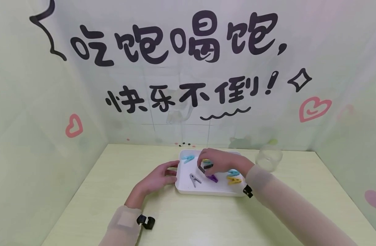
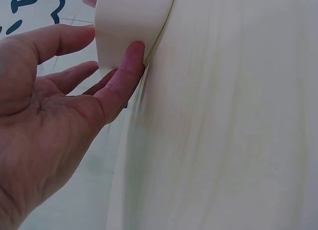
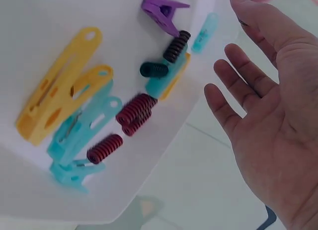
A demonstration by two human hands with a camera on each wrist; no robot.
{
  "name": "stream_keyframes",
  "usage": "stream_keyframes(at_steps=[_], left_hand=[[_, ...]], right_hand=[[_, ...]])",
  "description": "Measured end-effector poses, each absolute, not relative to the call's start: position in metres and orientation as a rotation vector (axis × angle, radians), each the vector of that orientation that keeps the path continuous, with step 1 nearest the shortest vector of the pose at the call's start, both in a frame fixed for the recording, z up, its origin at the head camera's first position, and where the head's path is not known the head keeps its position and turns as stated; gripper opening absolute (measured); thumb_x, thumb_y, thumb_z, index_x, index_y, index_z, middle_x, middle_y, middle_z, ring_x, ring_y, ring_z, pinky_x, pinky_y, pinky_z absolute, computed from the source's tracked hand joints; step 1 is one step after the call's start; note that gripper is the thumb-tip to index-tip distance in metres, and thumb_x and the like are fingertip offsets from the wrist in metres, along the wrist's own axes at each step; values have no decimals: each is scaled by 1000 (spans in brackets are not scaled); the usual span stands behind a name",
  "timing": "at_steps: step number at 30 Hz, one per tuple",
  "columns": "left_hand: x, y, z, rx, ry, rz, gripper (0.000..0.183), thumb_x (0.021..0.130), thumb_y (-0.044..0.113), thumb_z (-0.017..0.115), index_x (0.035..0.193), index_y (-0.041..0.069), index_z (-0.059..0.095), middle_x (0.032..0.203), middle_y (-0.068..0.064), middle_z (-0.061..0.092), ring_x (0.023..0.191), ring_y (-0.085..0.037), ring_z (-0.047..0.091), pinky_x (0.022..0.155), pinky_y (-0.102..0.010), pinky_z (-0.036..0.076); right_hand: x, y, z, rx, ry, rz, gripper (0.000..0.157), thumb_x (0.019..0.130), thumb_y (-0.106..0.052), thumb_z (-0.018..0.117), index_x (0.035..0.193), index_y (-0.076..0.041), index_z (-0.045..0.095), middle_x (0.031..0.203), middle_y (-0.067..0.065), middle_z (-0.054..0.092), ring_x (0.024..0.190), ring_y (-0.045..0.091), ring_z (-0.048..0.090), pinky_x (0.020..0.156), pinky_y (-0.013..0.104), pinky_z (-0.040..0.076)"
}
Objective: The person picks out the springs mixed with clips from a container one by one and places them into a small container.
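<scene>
The black spring [image 3: 176, 46], inside the tray [image 1: 203, 193], is probably light, stiff and rolls easily; better pinch its middle. The left hand [image 1: 158, 178], fingers spread, touches the tray's left wall; whether the right hand [image 1: 218, 160] holds anything, I cannot tell.

The tray [image 1: 206, 193] looks like smooth plastic, a yellow clip [image 3: 62, 73] semi-matt plastic, a red spring [image 3: 105, 149] ribbed, coated metal, the tabletop [image 1: 188, 222] matt wood-grain, and the backdrop [image 1: 329, 51] thin cloth.
</scene>
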State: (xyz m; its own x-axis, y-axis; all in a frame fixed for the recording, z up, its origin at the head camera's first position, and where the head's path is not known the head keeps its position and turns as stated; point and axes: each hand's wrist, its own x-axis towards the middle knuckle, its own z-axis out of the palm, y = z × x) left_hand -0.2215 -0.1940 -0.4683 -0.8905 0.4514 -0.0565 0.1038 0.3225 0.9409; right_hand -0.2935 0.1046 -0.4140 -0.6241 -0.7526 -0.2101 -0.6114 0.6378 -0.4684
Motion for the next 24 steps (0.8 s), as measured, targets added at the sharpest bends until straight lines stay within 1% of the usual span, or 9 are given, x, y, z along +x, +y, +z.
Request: stream_keyframes(at_steps=[3, 6, 13, 20, 22, 24], left_hand=[[-221, -194, -469, 493, 2294, 1580, 64, 101, 1, 64, 160, -4, 39, 158, -24, 47, 132, -41, 58, 104, -44, 54], [-221, -194, -469, 488, 2292, 1580, 64, 101, 1, 64, 160, -4, 39, 159, -24, 46, 132, -41, 57, 104, -42, 54], [-222, -193, -471, 480, 2267, 1602, 65, 101, -2, 63, 161, -4, 37, 161, -23, 44, 133, -40, 57, 103, -42, 55], [-222, -192, -472, 474, 2265, 1606, 65, 101, -3, 62, 161, -4, 37, 159, -24, 45, 131, -39, 57, 101, -41, 56], [-222, -192, -472, 468, 2268, 1603, 66, 101, -3, 62, 161, -4, 37, 159, -23, 45, 131, -39, 57, 101, -41, 57], [-222, -192, -472, 463, 2271, 1598, 66, 101, -3, 62, 162, -4, 36, 159, -23, 45, 131, -39, 57, 101, -41, 57]], right_hand=[[-294, 114, -409, -1068, 2469, -574, 31, 94, -20, 82, 124, -20, 74, 136, -3, 59, 134, 30, 53, 114, 49, 44], [-294, 124, -406, -1068, 2464, -646, 31, 95, -19, 81, 125, -19, 73, 136, -3, 59, 134, 34, 54, 114, 52, 44], [-294, 147, -400, -1067, 2461, -789, 29, 95, -22, 82, 122, -27, 72, 136, -4, 59, 134, 38, 54, 112, 60, 45], [-291, 167, -393, -1038, 2479, -887, 29, 95, -22, 82, 121, -30, 71, 133, -6, 61, 128, 37, 55, 111, 62, 44], [-290, 173, -390, -1023, 2496, -903, 29, 95, -22, 82, 121, -30, 71, 132, -7, 62, 128, 33, 55, 111, 62, 44], [-288, 180, -388, -1007, 2516, -921, 30, 95, -22, 82, 122, -28, 71, 131, -7, 63, 128, 30, 55, 111, 62, 44]])
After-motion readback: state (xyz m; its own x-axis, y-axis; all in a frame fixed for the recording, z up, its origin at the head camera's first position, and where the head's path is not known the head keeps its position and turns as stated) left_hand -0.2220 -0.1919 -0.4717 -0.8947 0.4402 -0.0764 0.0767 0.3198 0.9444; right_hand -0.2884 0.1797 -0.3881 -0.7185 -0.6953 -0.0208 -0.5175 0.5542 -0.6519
